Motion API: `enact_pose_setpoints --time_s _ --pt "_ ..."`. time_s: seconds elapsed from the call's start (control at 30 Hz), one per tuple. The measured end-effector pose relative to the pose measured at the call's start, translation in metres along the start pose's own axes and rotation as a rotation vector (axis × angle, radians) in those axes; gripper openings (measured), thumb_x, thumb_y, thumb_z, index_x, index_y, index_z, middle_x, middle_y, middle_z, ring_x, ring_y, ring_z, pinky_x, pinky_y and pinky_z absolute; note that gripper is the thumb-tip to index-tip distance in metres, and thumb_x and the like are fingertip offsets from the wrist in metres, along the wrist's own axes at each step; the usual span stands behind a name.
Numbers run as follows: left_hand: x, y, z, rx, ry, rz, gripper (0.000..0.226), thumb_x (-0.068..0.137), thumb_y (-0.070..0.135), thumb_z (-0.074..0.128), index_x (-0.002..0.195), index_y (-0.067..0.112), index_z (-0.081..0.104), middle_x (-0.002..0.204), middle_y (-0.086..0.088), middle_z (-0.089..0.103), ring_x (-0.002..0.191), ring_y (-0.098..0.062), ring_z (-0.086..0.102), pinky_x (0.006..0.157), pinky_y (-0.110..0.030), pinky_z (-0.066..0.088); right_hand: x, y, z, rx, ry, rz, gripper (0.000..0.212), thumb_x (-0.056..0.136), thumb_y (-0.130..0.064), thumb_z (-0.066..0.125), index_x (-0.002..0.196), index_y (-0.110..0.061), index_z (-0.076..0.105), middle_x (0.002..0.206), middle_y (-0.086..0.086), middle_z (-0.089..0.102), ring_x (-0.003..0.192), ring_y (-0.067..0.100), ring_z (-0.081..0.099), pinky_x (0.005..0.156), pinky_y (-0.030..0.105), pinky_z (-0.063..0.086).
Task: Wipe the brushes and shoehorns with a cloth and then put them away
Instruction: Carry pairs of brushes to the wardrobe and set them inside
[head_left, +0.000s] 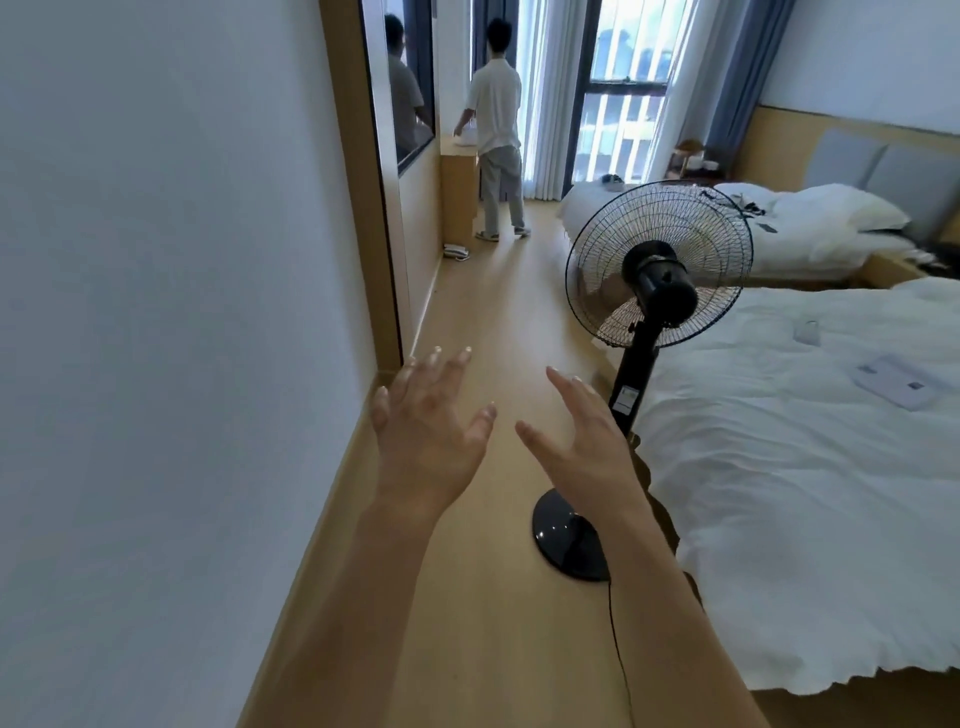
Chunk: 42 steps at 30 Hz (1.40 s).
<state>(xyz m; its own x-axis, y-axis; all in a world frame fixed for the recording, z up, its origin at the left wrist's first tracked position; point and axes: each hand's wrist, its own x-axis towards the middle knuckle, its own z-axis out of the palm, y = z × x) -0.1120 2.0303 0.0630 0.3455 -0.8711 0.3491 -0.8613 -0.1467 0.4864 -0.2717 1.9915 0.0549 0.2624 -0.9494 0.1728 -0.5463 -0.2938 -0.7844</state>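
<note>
Fingers (436, 364) spread, fan (657, 270) beside right hand (582, 441)

A hotel-style bedroom: two beds (810, 467) with white bedding, padded headboard (883, 171), a standing fan (657, 291) on wooden floor (483, 322), tall curtained window (618, 104), wall mirror (410, 78).

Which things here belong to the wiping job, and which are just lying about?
Job: left hand and right hand, both open and holding nothing. No brush, shoehorn or cloth can be made out.

Lying about: standing fan, near bed with a booklet, far bed, phone on the floor, another person at a cabinet.
</note>
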Motion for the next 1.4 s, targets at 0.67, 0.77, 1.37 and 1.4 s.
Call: enact_pose_setpoints --time_s 0.67,0.77,1.37,1.4 --pt "0.342 -0.124 0.095 0.076 -0.03 0.033 0.061 0.093 0.052 0.05 0.149 0.038 0.029 0.159 0.003 0.028 0.148 -0.021 0.02 0.119 -0.052 0.018 0.354 0.01 0.127 -0.02 0.034 0.032 0.065 0.094 -0.044 0.063 0.152 -0.035 0.036 0.162 -0.001 0.029 0.151 0.015 0.02 0.121 0.039 0.022" --pt "0.407 -0.132 0.11 0.115 -0.021 0.023 0.061 0.094 0.051 0.05 0.15 0.036 0.029 0.16 0.002 0.026 0.149 -0.021 0.018 0.119 -0.051 0.016 0.426 0.014 0.141 0.004 0.01 0.021 0.065 0.094 -0.045 0.063 0.152 -0.036 0.035 0.162 -0.003 0.03 0.15 0.015 0.023 0.119 0.037 0.022" --pt "0.746 -0.142 0.238 0.046 -0.063 0.069 0.06 0.094 0.049 0.049 0.149 0.036 0.031 0.159 0.002 0.028 0.148 -0.022 0.02 0.119 -0.05 0.015 0.763 0.06 0.159 -0.032 0.095 0.031 0.063 0.094 -0.044 0.063 0.151 -0.033 0.04 0.16 -0.003 0.035 0.149 0.012 0.027 0.121 0.036 0.026" --pt "0.765 -0.141 0.249 0.036 -0.074 0.087 0.059 0.094 0.05 0.05 0.149 0.035 0.032 0.159 0.002 0.028 0.148 -0.022 0.021 0.118 -0.05 0.016 0.779 0.067 0.159 -0.036 0.115 0.044 0.063 0.093 -0.044 0.063 0.151 -0.033 0.04 0.16 -0.003 0.035 0.149 0.012 0.027 0.121 0.037 0.026"
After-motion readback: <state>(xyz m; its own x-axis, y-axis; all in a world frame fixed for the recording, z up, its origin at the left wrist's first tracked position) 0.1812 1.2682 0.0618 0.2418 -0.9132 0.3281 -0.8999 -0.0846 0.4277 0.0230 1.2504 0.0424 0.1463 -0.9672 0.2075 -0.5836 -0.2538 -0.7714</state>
